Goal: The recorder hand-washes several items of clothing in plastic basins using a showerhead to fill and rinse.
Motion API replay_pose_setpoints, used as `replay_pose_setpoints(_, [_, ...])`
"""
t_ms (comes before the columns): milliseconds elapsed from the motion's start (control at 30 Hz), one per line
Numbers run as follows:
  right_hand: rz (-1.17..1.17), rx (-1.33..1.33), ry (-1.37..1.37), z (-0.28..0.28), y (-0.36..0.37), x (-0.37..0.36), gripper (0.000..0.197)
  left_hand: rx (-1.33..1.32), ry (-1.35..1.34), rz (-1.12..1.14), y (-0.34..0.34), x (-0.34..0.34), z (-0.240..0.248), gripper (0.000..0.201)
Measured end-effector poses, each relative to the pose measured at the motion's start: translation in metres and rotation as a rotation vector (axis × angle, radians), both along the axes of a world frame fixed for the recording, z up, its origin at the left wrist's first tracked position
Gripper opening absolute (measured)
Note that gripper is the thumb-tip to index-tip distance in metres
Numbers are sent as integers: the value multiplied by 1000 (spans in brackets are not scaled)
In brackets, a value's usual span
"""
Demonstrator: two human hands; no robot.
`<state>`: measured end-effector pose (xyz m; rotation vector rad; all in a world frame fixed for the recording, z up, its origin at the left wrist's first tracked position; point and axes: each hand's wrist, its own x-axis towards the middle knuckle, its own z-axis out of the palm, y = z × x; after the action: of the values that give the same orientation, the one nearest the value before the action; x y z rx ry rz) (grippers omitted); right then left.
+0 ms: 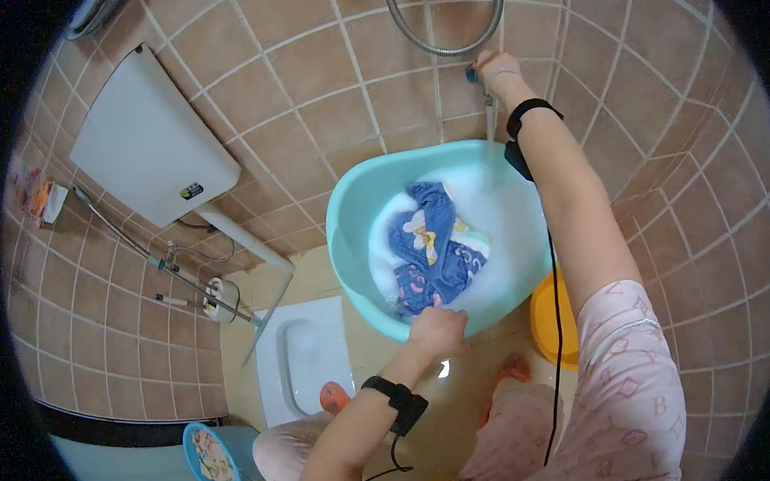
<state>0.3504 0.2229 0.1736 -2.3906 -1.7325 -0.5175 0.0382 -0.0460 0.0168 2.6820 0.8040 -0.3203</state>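
Observation:
A light teal plastic basin (349, 267) stands on the floor against the wall, with foamy white water in it. Blue printed clothing (436, 230) lies bunched in the suds, partly above the surface. At the wall, my right hand (496, 69) is closed around a tap (472, 74) that has a blue part. From its spout a thin stream of water (490, 131) runs into the basin. My left hand (439, 333) is closed over the basin's near rim, one fingertip close to the clothing. Most of its fingers are hidden. Both wrists wear black straps.
A yellow basin (541, 324) sits at the right, partly under the teal one. To the left are a white squat toilet (302, 354), a white cistern (157, 138) with its pipe, and a blue bin (191, 455). A coiled metal hose (450, 50) hangs above. A black cable (557, 319) dangles from my right wrist.

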Motion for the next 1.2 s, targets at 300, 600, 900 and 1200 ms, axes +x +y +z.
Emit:
replay_pose_setpoints(300, [74,-141,412,-48,-105,-44,50,1,51,28,-3,-14,2,29])
replay_pose_setpoints(600, [596,-523,88,-196,-330,-111,18,117,-40,34,-11,-1,-3,26])
replay_pose_setpoints(900, [351,-231,45,-202,-353,-140,18,302,-126,117,-30,-4,-11,21])
replay_pose_setpoints(1200, [318,-568,343,-157,-386,-89,34,325,-92,117,-65,-8,-27,23])
